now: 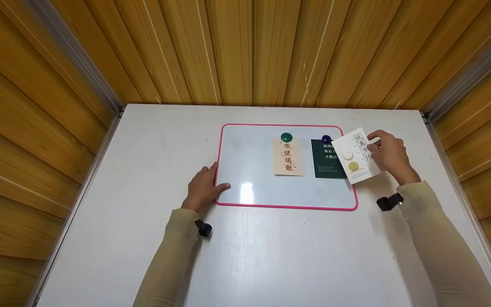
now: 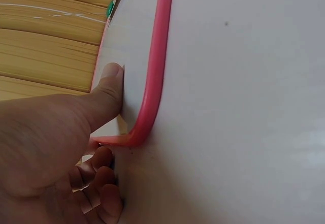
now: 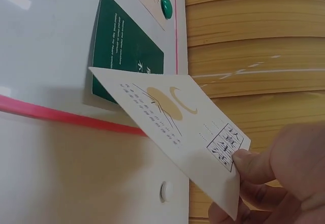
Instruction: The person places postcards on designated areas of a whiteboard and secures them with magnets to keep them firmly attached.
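Note:
My right hand (image 1: 390,157) pinches a white card (image 1: 358,168) by its right edge, thumb on the printed face. The card is tilted and raised over the right rim of a pink-framed whiteboard (image 1: 249,166). Part of a dark green card (image 1: 327,167) on the board is hidden behind it. A blue magnet (image 1: 326,139) sits at the green card's top. A cream card (image 1: 288,164) lies to the left under a green magnet (image 1: 286,137). My left hand (image 1: 201,187) holds the board's lower left edge, its thumb on the surface and its fingers curled beside the frame (image 2: 154,71).
A white round magnet (image 3: 166,191) lies on the table beyond the board's right rim in the right wrist view. The white table (image 1: 249,256) is bounded by wood-look panels (image 1: 228,51) at the back and sides.

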A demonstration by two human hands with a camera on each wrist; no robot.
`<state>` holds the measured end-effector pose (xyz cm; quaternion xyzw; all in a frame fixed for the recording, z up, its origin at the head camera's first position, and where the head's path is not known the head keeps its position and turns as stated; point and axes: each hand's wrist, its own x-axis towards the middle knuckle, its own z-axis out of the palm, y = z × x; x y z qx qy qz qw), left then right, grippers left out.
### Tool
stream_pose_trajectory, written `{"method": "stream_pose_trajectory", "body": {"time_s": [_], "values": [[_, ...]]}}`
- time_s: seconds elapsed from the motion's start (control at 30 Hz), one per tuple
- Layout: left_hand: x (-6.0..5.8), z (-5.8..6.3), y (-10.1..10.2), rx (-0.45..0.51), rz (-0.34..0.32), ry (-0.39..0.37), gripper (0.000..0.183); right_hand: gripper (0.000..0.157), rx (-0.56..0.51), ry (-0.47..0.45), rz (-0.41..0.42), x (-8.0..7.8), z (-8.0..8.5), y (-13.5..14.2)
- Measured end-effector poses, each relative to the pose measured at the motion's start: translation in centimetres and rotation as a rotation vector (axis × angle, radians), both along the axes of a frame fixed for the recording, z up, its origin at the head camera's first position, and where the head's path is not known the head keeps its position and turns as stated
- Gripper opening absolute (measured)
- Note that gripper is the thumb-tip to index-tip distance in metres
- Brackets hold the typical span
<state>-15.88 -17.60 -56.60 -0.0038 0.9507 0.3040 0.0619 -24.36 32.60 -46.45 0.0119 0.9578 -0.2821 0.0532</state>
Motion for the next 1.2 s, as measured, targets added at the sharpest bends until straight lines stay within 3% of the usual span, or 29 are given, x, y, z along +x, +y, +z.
{"method": "stream_pose_trajectory", "body": {"time_s": [0.23, 0.47, 1.0, 1.2], "values": [[0.1, 0.0, 0.0, 0.009, 0.003, 0.001, 0.092, 0.037, -0.028, -0.03, 0.002, -0.7, 0.8, -1.9], [0.2, -0.1, 0.0, -0.004, -0.006, 0.015, 0.091, 0.031, -0.02, 0.073, 0.041, -1.1, 1.1, -3.5], [0.2, 0.1, 0.1, -0.012, -0.007, 0.003, 0.091, 0.032, -0.064, 0.04, 0.058, -2.2, 1.1, -7.2], [0.1, 0.0, 0.0, -0.006, 0.004, -0.01, 0.092, 0.029, -0.079, 0.068, 0.078, -2.5, 0.8, -8.5]]}}
